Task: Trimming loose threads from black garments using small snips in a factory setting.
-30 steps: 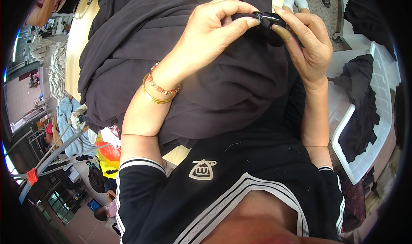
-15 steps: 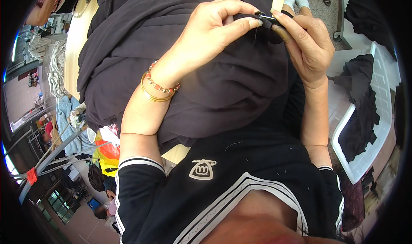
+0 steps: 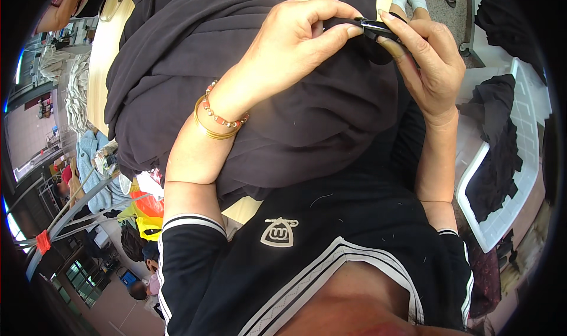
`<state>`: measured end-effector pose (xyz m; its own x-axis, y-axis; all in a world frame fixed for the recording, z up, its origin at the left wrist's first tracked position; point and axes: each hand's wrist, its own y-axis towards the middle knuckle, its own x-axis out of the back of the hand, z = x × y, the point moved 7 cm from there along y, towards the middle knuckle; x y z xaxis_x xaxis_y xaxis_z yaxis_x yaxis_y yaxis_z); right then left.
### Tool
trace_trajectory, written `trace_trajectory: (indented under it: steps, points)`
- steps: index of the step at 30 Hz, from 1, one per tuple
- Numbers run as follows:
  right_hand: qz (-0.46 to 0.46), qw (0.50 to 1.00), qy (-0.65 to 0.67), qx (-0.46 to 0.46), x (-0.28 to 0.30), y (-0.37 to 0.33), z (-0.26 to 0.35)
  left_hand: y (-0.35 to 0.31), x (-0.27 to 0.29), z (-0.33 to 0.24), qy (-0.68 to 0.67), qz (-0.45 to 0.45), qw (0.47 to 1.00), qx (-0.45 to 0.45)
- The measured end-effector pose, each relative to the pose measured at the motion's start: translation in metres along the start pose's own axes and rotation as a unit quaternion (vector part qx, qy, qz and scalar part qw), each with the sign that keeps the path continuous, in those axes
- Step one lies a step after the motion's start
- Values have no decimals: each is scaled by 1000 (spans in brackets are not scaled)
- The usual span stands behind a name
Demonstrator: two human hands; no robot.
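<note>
A large heap of dark fabric (image 3: 283,123) fills the middle of the view, over a pale wooden table. My left hand (image 3: 307,38) pinches a narrow folded edge of this fabric between thumb and index finger, close to the far right corner of the heap. In my right hand (image 3: 428,58) is a small black pair of thread snips (image 3: 383,29), held between thumb and fingers. Their shiny metal tip meets the fabric right at my left fingertips. The other fingers of my right hand curl beneath the snips, partly hidden.
A white plastic crate (image 3: 472,200) with dark cloth stands at my right. Pale table edge (image 3: 101,82) shows at the left, near a blue garment (image 3: 91,165) and a metal rail with a red tie (image 3: 43,241). Other people are at the upper left, lower left and top right.
My right hand has shifted slightly right and down, and the snips have turned so more of their metal shows. My left hand keeps its pinch on the fabric.
</note>
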<state>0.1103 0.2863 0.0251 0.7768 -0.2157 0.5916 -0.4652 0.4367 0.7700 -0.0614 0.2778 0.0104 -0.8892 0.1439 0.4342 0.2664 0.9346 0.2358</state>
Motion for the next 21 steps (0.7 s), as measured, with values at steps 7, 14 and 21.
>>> trace_trajectory:
  steps: [7, 14, 21]
  points:
    - [-1, 1000, -8, 2, 0, -1, 0, -1, 0, 2, 3, -10, 1000, 3]
    - [6, 1000, -6, -6, 1, -2, -1, -1, 0, 0, 29, -10, 1000, -1]
    - [24, 1000, -5, 7, -4, -2, -2, -1, -1, -3, 61, -13, 998, -18]
